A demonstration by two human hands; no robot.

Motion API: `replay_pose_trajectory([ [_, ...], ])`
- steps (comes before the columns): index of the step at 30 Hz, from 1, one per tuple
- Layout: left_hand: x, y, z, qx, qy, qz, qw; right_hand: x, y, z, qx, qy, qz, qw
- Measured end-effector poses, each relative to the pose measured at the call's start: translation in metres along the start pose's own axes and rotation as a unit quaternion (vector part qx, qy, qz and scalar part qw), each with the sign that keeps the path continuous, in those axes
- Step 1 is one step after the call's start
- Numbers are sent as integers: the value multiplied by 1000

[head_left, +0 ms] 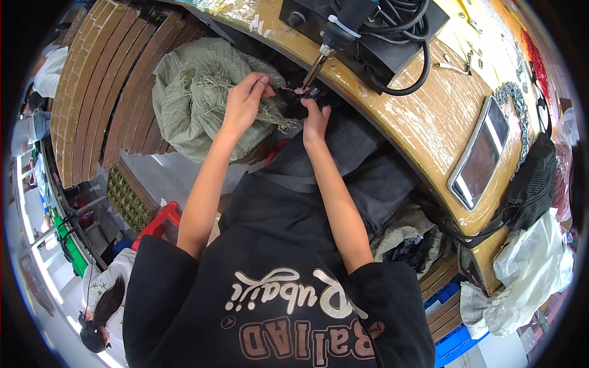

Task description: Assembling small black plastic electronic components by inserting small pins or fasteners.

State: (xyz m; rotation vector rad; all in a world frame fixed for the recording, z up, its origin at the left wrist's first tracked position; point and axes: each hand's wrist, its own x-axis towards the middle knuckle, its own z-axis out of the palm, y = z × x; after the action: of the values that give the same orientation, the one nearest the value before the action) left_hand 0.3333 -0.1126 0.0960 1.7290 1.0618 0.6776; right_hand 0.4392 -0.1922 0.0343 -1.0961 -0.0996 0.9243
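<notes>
My left hand (pixel 243 103) is closed in a pinch beside the sack. A thin, pale strand (pixel 286 89) runs from near its fingertips toward a small dark part (pixel 314 93). My right hand (pixel 316 123) grips that part between thumb and fingers, just off the bench edge. A pinkish bit shows on it, but its exact kind cannot be made out. Right above it comes down the metal tip of a soldering-iron-like tool (pixel 325 52) with a dark and blue handle, tied at the bench edge. Whether the tip touches the part is unclear.
A wooden bench (pixel 423 116) curves along the right, bearing a black box (pixel 399 52) with cables, a phone-like slab (pixel 481 153) and a chain (pixel 512 98). A pale green woven sack (pixel 196 92) stands at left, by stacked brown boards (pixel 101 86). Another person (pixel 107 300) is at lower left.
</notes>
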Motion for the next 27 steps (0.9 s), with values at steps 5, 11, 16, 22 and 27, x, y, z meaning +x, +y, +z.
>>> replay_pose_trajectory([
  [5,23,-17,0,-137,65,-99,983,-2,-7,0,44,-5,-18,999],
  [11,15,17,-4,-156,-31,-83,984,5,3,-5,18,-18,-10,1000],
  [16,-21,29,-21,-31,-389,-168,905,19,6,-15,165,30,5,986],
  [22,-59,-32,-53,203,-312,-133,918,14,-4,-6,172,114,53,977],
  [27,-47,33,-18,310,-12,117,943,21,3,-15,221,101,39,969],
])
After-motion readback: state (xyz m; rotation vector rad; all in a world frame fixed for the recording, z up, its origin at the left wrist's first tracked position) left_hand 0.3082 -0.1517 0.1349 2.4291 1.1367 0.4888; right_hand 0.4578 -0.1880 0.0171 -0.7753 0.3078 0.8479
